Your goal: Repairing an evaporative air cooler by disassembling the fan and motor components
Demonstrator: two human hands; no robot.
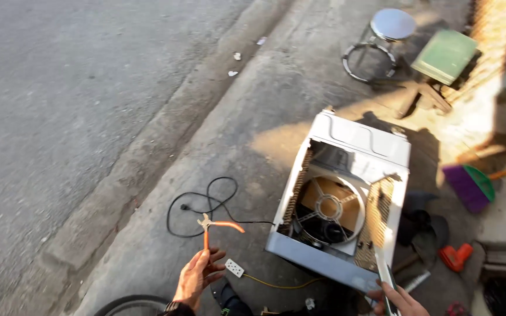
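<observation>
Pliers (pixel 213 225) with orange handles stick up from the left hand (pixel 197 275), which grips one handle while the other handle splays out to the right, jaws apart. They hang over the pavement (pixel 253 105), just above a loose black cord (pixel 203 205) that runs to the white cooler (pixel 346 199). That cooler lies tipped with its open side up, fan (pixel 328 206) showing inside, near the pavement's right side. The right hand (pixel 399 298) is closed around a thin flat strip (pixel 385 278) at the cooler's near corner. A white socket (pixel 235 268) on a yellow wire (pixel 282 285) lies just beside the left hand. Farther off stand a steel stool (pixel 390 26) and a green stool (pixel 445 55); a broom (pixel 472 184) lies at the right edge.
</observation>
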